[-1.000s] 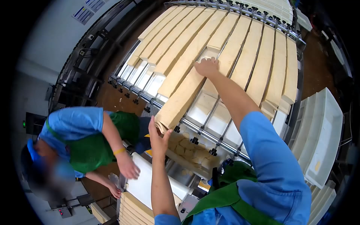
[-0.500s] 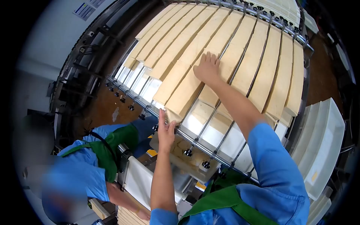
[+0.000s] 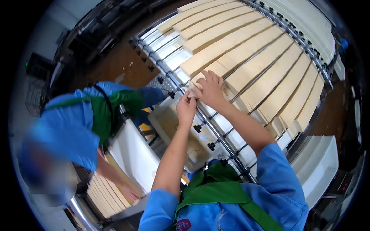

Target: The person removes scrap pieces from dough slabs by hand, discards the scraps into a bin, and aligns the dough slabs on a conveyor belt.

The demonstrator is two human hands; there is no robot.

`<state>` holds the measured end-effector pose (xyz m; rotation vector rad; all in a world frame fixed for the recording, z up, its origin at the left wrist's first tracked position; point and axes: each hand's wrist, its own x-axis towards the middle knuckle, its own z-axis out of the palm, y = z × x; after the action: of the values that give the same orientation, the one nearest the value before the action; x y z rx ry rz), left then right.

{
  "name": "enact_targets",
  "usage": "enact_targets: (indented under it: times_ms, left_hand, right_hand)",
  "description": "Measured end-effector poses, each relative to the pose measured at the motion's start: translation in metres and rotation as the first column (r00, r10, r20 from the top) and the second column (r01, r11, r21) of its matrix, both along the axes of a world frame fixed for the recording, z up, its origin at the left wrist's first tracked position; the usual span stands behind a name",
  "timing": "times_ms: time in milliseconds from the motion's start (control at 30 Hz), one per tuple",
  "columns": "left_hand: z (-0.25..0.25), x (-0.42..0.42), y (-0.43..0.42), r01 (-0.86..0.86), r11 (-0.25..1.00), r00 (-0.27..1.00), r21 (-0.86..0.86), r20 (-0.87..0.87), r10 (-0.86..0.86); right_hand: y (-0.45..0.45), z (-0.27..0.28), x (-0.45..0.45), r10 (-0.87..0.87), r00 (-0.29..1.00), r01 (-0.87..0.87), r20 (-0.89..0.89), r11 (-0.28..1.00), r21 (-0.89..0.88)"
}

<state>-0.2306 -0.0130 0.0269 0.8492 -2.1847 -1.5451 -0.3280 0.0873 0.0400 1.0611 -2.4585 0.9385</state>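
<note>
Long pale-yellow slabs [image 3: 246, 50] lie side by side on a white surface, with thin metal rods between them. At the near end of one slab [image 3: 221, 65], my right hand [image 3: 211, 89] is closed, its fingers curled over the pale material. My left hand [image 3: 186, 111] is beside it at the metal rail, thumb and fingers pinched together against a small whitish bit [image 3: 191, 87]. Whether that bit is loose or part of the slab is hidden by my fingers.
A metal rail [image 3: 210, 124] with black knobs [image 3: 197, 128] runs along the near edge. Below it sits a tub [image 3: 169, 129]. At left a co-worker in a green apron [image 3: 104, 115] reaches toward more pale slabs [image 3: 106, 198]. White trays [image 3: 318, 165] stack at right.
My right hand has come back from the middle of the slabs to their near end. My left hand has moved up and right and closed to a pinch. The view has turned.
</note>
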Motion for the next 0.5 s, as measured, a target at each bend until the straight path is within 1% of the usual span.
enact_targets:
  times_ms: [33, 100, 133, 167, 233, 267, 300, 333, 367, 400, 433, 467, 500]
  left_hand:
    - [0.003, 0.011, 0.005, -0.035, 0.999, 0.999, 0.017, -0.006, 0.036]
    - [0.008, 0.038, 0.011, -0.193, 0.981, 0.976, 0.003, -0.103, 0.192]
    - [0.01, 0.055, 0.013, -0.206, 0.979, 0.976, -0.008, -0.079, 0.205]
    - [0.008, 0.072, 0.015, -0.233, 0.973, 0.97, -0.006, -0.081, 0.231]
    - [0.004, 0.105, 0.022, -0.264, 0.956, 0.941, 0.128, -0.186, 0.284]
    - [0.005, 0.121, 0.025, -0.268, 0.96, 0.949, 0.087, -0.145, 0.278]
    - [-0.008, 0.137, 0.025, -0.206, 0.978, 0.961, 0.023, -0.186, 0.206]
    - [-0.004, 0.151, 0.027, -0.195, 0.981, 0.965, -0.006, -0.178, 0.19]
    - [0.0, 0.164, 0.028, -0.194, 0.98, 0.968, -0.041, -0.17, 0.185]
    - [-0.008, 0.18, 0.027, -0.177, 0.969, 0.982, -0.172, -0.091, 0.163]
    - [-0.019, 0.198, 0.025, -0.154, 0.943, 0.987, -0.295, 0.0, 0.162]
    - [-0.022, 0.215, 0.024, -0.176, 0.906, 0.984, -0.385, -0.091, 0.152]
    - [-0.012, 0.234, 0.023, -0.161, 0.965, 0.985, -0.206, -0.088, 0.146]
  right_hand:
    - [-0.003, 0.0, 0.008, 0.036, 0.999, -0.035, -0.006, 0.999, 0.017]
    - [-0.012, -0.005, 0.021, -0.058, 0.998, 0.065, -0.037, 0.969, 0.238]
    - [-0.016, -0.01, 0.022, -0.086, 0.99, 0.112, -0.109, 0.961, 0.253]
    - [-0.017, -0.01, 0.021, -0.059, 0.992, 0.086, -0.111, 0.963, 0.255]
    - [-0.017, -0.011, 0.022, -0.119, 0.983, 0.15, -0.142, 0.961, 0.233]
    - [-0.019, -0.002, 0.028, -0.092, 0.985, 0.125, -0.146, 0.964, 0.235]
    - [-0.018, 0.006, 0.037, -0.136, 0.979, 0.16, -0.15, 0.973, 0.165]
    - [-0.019, 0.012, 0.048, -0.175, 0.974, 0.19, -0.147, 0.977, 0.094]
    - [-0.019, 0.01, 0.056, -0.156, 0.979, 0.163, -0.13, 0.986, 0.043]
    - [-0.021, 0.007, 0.066, -0.126, 0.986, 0.126, -0.108, 0.992, -0.011]
    - [-0.023, 0.01, 0.079, -0.084, 0.993, 0.086, -0.079, 0.996, 0.025]
    - [-0.026, 0.009, 0.092, -0.095, 0.99, 0.105, -0.1, 0.99, 0.096]
    - [-0.032, -0.001, 0.102, -0.074, 0.991, 0.082, -0.109, 0.994, 0.075]
